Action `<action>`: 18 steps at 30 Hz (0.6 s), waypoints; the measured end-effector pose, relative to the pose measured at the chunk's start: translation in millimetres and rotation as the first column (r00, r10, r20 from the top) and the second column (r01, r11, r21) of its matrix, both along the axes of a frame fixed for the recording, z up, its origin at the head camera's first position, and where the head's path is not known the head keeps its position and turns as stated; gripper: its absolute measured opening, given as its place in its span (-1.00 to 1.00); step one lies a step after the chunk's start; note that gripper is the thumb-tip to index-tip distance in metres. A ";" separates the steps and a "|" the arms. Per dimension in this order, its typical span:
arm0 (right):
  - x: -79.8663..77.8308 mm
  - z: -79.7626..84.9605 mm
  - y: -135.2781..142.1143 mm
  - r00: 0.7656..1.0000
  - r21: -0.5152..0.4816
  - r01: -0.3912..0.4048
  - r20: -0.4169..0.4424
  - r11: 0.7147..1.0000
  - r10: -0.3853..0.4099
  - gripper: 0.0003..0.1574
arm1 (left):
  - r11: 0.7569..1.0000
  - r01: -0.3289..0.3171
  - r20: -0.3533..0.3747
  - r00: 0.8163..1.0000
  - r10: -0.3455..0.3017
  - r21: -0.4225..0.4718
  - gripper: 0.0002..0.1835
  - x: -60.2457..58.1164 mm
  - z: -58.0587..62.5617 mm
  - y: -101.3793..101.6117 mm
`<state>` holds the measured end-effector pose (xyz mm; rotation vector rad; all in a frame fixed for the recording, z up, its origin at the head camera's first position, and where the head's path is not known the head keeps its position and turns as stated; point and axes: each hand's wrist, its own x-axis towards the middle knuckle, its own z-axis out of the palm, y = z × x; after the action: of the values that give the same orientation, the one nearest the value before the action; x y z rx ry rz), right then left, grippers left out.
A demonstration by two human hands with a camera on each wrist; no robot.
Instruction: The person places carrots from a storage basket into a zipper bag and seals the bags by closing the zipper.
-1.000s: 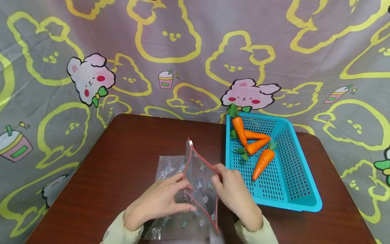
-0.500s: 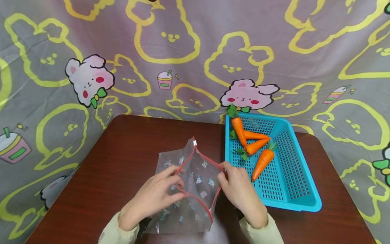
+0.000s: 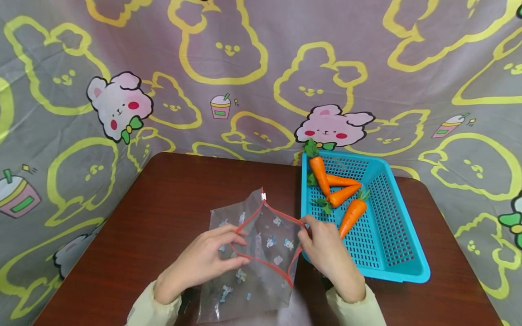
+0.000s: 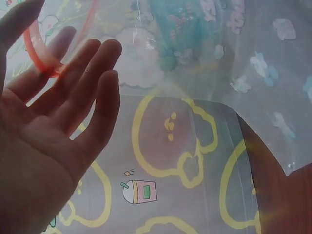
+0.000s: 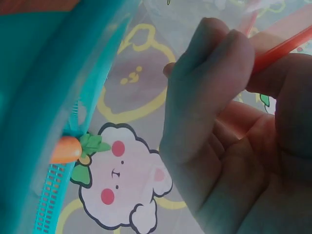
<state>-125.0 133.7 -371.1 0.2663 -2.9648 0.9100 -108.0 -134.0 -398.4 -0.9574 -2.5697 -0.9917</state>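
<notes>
In the head view a clear slider zip bag (image 3: pixel 261 276) with red zip edges and small blue prints gapes wide, its white slider (image 3: pixel 263 196) at the far end. My left hand (image 3: pixel 200 258) is at the bag's left edge: the fingertips reach over the red strip into the mouth, and the thumb stands apart from them. In the left wrist view those fingers (image 4: pixel 100 83) look loosely bent. My right hand (image 3: pixel 328 253) pinches the right red edge between thumb and fingers, as the right wrist view also shows with the red strip (image 5: pixel 282 51).
To the right stands a blue-green plastic basket (image 3: pixel 412 253) with several carrots (image 3: pixel 352 217), all with green tops. The brown table (image 3: pixel 175 194) is backed by a patterned cloth (image 3: pixel 261 99). The basket's near left rim lies close beside my right hand.
The bag's mouth has been spread from a narrow gap to a wide one. My left hand has moved left and my right hand right, toward the basket. The carrots stay put.
</notes>
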 end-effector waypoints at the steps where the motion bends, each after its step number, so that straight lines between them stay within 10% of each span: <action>1: 0.0 0.4 0.5 1.000 0.002 -0.001 0.006 1.000 0.001 -0.79 | 1.000 0.003 -0.011 1.000 -0.003 0.011 -0.74 -0.7 -0.5 -0.8; 9: -0.1 1.0 1.8 1.000 0.007 -0.008 0.008 1.000 0.007 -0.80 | 0.994 -0.076 -0.071 0.994 0.082 0.073 -0.80 -5.2 -1.6 -2.4; 18: 0.8 2.0 4.6 1.000 0.006 -0.022 0.001 1.000 0.022 -0.82 | 0.945 -0.257 0.126 0.964 0.235 0.202 -0.75 -9.4 -1.2 -1.6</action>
<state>-124.2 138.3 -369.1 0.2998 -2.9716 0.9034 -117.4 -135.6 -399.7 -0.5269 -2.5129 -1.2398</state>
